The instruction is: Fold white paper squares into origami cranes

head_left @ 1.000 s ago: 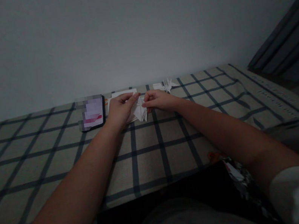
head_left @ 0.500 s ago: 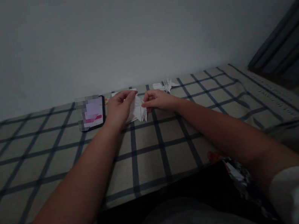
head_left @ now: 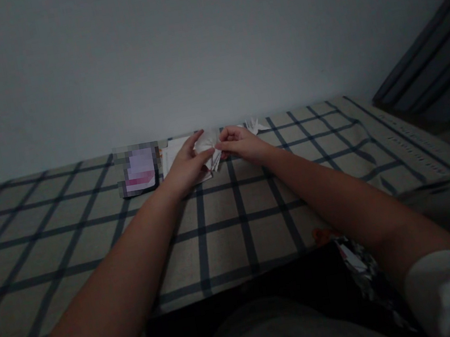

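Note:
Between my two hands is a folded piece of white paper (head_left: 213,158), with several pleats and pointed ends that hang down. My left hand (head_left: 188,160) grips its left side, the thumb on the near face and the index finger stretched out behind. Thumb and bent fingers of my right hand (head_left: 241,144) pinch its right edge. The paper's far side is partly hidden by the fingers. Just past my right hand lies a second folded white paper piece (head_left: 256,126) with pointed tips, partly covered from view by that hand.
A phone (head_left: 141,168) with a lit, partly blurred screen lies left of my left hand. White sheets (head_left: 173,153) lie under and beside that hand. The checked tablecloth (head_left: 224,243) reaches back to a plain wall (head_left: 204,45). A dark curtain (head_left: 434,53) hangs at the right.
The folded paper has turned and moved slightly up in my hands. My left hand has shifted right and its fingers have spread, uncovering more of the white sheets. My right hand has risen slightly.

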Available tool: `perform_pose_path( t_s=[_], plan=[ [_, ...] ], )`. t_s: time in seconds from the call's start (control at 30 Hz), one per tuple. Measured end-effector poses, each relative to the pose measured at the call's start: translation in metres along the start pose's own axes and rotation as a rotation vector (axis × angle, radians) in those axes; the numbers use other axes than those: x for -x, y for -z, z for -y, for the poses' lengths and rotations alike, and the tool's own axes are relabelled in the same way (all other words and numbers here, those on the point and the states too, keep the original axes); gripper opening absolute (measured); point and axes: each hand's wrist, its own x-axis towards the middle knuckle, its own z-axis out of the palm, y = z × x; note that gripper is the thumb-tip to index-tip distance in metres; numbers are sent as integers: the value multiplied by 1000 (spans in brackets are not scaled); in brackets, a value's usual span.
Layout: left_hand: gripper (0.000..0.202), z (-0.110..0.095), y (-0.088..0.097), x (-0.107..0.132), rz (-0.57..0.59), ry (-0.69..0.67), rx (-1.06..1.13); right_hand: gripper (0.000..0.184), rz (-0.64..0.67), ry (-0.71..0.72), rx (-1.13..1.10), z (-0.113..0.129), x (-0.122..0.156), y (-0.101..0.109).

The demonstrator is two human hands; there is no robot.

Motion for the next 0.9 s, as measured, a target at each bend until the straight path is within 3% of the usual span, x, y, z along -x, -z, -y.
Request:
perform_pose_path(
  t_s=[0.27, 0.9],
  plan=[
    [79, -4, 5, 0, 65, -45, 25, 18, -24, 18, 56, 4, 2, -4],
    [83, -9, 1, 5, 92, 62, 93, 20, -52, 14, 143, 4, 5, -7]
  ],
)
